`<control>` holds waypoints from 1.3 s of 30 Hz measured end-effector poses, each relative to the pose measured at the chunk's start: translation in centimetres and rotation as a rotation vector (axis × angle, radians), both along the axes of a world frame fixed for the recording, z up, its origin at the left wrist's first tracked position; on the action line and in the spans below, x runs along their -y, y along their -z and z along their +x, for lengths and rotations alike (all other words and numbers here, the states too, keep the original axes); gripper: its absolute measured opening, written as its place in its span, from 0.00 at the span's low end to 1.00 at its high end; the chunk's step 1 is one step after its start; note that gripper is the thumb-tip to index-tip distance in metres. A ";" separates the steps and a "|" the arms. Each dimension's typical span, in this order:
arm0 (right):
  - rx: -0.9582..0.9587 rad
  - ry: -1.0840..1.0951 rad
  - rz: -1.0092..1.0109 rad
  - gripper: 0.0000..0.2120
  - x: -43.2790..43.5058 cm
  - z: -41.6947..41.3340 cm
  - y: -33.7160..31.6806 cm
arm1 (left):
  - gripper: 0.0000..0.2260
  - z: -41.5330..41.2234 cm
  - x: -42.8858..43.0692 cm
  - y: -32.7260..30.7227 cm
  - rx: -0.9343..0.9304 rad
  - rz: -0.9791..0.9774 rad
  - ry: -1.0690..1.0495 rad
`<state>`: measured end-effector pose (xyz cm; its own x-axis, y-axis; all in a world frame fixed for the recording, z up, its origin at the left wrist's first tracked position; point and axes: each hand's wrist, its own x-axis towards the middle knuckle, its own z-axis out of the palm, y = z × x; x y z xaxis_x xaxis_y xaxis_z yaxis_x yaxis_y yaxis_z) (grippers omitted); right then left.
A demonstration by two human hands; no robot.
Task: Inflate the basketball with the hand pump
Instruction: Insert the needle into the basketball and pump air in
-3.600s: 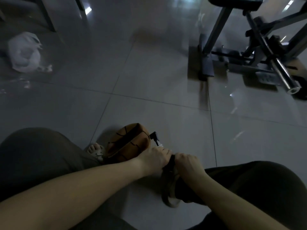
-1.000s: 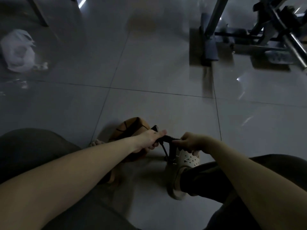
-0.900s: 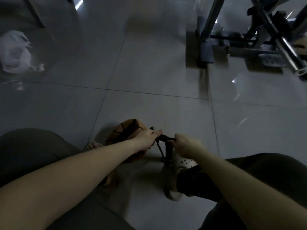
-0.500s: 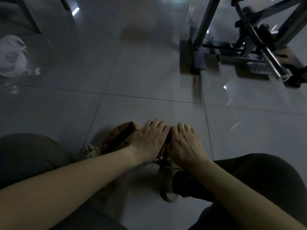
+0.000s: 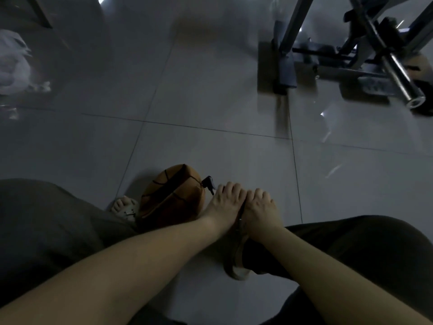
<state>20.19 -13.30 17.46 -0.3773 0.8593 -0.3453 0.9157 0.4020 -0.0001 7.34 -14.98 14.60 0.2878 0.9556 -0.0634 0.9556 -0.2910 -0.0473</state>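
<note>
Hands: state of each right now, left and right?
Left hand: closed, grip on the pump handle, which barely shows between the hands.
Right hand: closed, grip on the same handle.

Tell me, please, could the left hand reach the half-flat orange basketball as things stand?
Probably yes: the left hand lies right beside the half-flat orange basketball, nothing between them, though it must first release the black hand pump.

A crumpled white bag (image 5: pixel 13 66) is seen far left; a metal exercise frame (image 5: pixel 285 64) is set far right on glossy floor tiles (image 5: pixel 206 95).
</note>
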 end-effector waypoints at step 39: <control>-0.259 -0.003 0.534 0.13 0.0 -0.5 -9.4 | 0.06 -1.3 -1.0 -11.4 0.306 0.378 0.059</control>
<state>19.68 -13.35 26.82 -0.3943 0.8876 0.2381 0.9116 0.4105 -0.0209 6.04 -14.02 26.05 0.2932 0.8768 0.3810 0.9245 -0.3615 0.1205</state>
